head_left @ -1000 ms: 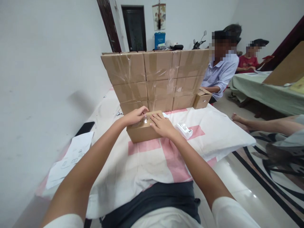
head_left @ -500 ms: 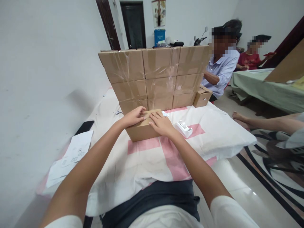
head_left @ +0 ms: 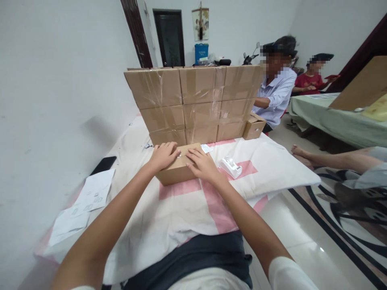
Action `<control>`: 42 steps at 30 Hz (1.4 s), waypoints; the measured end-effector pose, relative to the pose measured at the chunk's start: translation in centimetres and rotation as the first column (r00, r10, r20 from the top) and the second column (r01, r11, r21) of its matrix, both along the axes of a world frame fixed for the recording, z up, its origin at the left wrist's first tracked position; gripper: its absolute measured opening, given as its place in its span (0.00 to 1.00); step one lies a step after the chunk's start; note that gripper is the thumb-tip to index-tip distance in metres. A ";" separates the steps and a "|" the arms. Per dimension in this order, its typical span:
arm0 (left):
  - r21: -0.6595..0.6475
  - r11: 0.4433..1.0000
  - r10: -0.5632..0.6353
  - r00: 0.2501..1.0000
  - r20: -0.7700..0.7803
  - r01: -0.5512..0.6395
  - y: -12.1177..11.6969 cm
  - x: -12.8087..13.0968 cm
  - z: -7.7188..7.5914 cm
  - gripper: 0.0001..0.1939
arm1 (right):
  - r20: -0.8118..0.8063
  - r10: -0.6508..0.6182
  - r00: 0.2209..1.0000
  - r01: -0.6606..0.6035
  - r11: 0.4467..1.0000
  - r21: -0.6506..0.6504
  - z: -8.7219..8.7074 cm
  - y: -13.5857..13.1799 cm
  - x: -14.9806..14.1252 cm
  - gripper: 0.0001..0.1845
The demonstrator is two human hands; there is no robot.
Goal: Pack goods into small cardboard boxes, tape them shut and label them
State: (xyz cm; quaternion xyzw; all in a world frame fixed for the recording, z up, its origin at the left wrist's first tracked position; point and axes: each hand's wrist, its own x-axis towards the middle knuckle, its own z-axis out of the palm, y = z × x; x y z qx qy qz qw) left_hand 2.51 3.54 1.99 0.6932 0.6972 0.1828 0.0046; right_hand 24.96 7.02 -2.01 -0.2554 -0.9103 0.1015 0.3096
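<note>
Brown cardboard box (head_left: 177, 177): beneath both hands, on white-and-pink cloth (head_left: 166, 217); hard pressing could dent its top.
Left hand (head_left: 163, 157): fingers bent, close together; cannot tell if pinching.
Right hand (head_left: 204, 164): fingers slightly spread; uneven push could skid box.
White plastic tape dispenser (head_left: 231, 167): right of grip; stray wrist could knock it.

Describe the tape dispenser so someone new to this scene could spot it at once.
Find the wall of stacked cardboard boxes on the white-and-pink cloth. In front of it, the right hand rests on a single box; the tape dispenser sits just right of that hand. It is small, white and solid, unlike the brown boxes and flat printed slip nearby.
</note>
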 end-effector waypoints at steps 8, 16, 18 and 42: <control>-0.119 0.992 0.044 0.997 -0.059 -0.051 -3.8 -2.6 0.4 0.27 | -0.298 -0.564 0.770 0.355 0.767 -0.535 -5.1 7.1 1.4 0.25; -0.138 0.988 0.066 0.995 -0.077 -0.076 -2.8 -2.7 0.1 0.26 | 0.030 -0.732 0.681 0.601 0.535 -0.594 -6.1 12.5 -3.6 0.41; -0.135 0.988 0.064 0.994 -0.085 -0.075 -2.8 -2.7 0.1 0.26 | 0.009 -0.757 0.653 0.603 0.513 -0.611 -6.4 12.9 -4.3 0.39; -0.158 0.983 0.081 0.994 -0.069 -0.091 -3.2 -2.4 0.4 0.27 | -0.661 -0.387 0.643 -0.325 0.643 -0.693 -11.3 11.8 -2.4 0.15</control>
